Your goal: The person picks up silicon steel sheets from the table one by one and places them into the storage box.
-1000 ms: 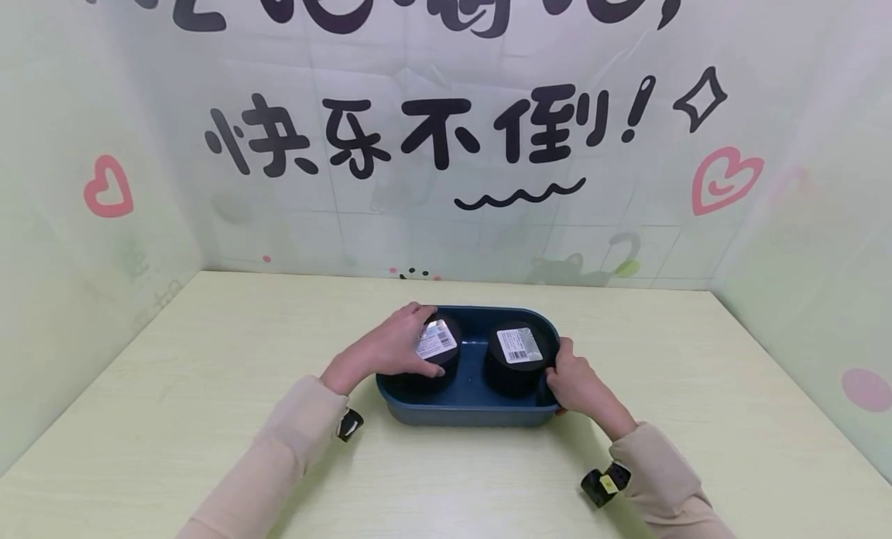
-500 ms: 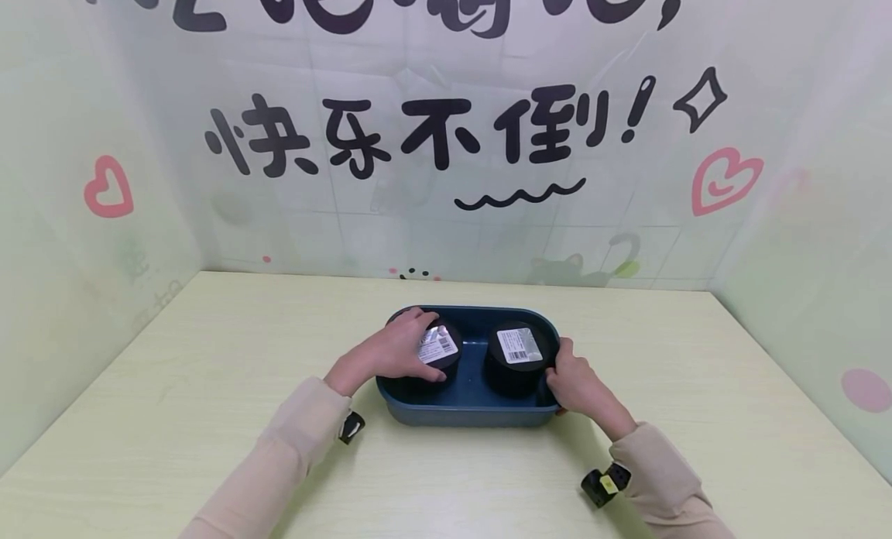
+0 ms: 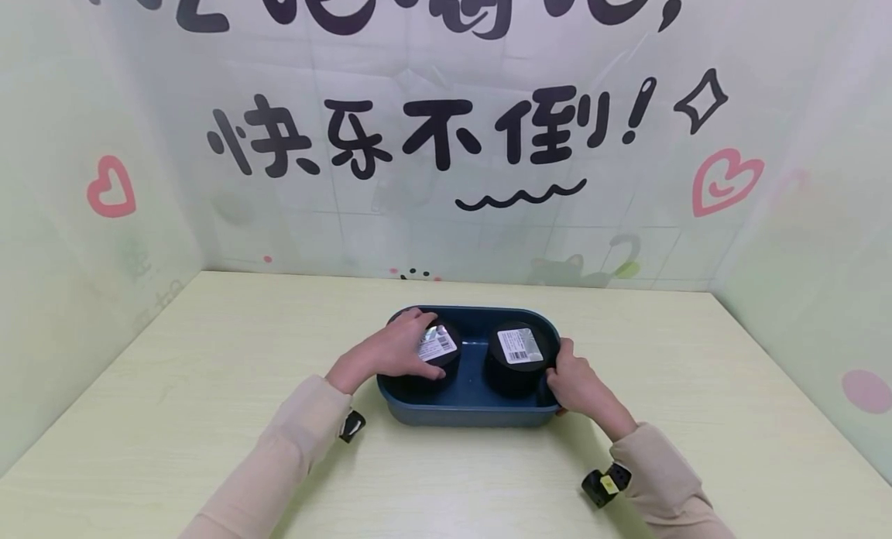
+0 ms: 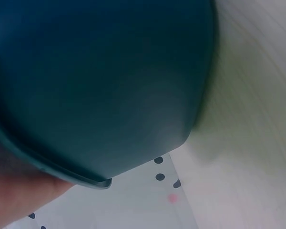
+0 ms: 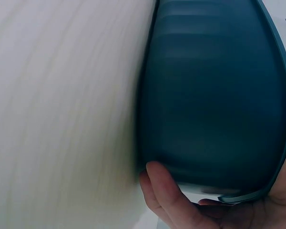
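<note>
A dark blue oval tub (image 3: 470, 417) rests on the pale table, holding two black round containers with white labels on top. In the head view my left hand (image 3: 393, 349) reaches over the tub's left rim and grips the left container (image 3: 451, 362), fingers at its far side and thumb at its near side. The right container (image 3: 512, 378) stands apart from it. My right hand (image 3: 574, 380) holds the tub's right end by the rim. In the right wrist view its fingertips (image 5: 164, 183) curl against the tub's outer wall (image 5: 209, 109). The outer wall (image 4: 109, 95) fills much of the left wrist view.
The light wooden table (image 3: 209, 353) extends around the tub on all sides. Behind it hangs a printed backdrop (image 3: 390, 237) with large black characters, and similar panels close off the left and right. A small black camera (image 3: 351, 427) is worn at the left wrist, another (image 3: 602, 485) at the right.
Over the last second my left hand has shifted very slightly on the left container. The tub, the right container and my right hand have stayed in place.
</note>
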A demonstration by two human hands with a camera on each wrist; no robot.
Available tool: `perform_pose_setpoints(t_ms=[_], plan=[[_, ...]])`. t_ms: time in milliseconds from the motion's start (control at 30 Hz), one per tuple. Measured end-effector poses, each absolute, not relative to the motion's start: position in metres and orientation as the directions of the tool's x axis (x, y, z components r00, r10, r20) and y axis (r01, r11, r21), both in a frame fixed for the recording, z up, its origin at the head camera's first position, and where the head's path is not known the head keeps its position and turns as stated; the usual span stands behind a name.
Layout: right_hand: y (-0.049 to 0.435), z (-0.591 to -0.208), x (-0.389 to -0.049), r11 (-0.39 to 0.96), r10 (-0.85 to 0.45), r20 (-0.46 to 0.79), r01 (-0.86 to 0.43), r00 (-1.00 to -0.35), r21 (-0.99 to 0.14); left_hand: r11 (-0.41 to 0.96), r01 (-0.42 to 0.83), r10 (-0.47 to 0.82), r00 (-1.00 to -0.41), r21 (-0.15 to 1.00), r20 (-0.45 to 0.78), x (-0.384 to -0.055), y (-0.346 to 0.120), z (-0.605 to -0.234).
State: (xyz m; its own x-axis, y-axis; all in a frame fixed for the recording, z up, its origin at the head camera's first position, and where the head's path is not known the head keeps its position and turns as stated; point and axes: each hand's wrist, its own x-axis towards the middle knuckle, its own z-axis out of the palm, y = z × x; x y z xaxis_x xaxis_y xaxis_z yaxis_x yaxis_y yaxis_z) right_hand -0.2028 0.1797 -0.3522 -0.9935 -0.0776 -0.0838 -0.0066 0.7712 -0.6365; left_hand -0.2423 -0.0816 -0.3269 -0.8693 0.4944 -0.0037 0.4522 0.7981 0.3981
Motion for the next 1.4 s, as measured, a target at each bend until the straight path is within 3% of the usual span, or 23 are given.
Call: perform_pose_setpoints(t_ms=[400, 1400], plan=[[0.1794, -0.3526, -0.203, 0.78, -0.079, -0.069, -0.018, -0.994, -0.626, 0.806, 0.42, 0.481, -0.875, 0.417, -0.048, -0.2443, -0.0821, -0.3283], [0.18, -0.3528, -0.2006, 0.764, -0.065, -0.053, -0.016, -0.996, -0.645, 0.788, 0.438, 0.491, -0.871, 0.434, -0.014, -0.2386, -0.0835, -0.3314]])
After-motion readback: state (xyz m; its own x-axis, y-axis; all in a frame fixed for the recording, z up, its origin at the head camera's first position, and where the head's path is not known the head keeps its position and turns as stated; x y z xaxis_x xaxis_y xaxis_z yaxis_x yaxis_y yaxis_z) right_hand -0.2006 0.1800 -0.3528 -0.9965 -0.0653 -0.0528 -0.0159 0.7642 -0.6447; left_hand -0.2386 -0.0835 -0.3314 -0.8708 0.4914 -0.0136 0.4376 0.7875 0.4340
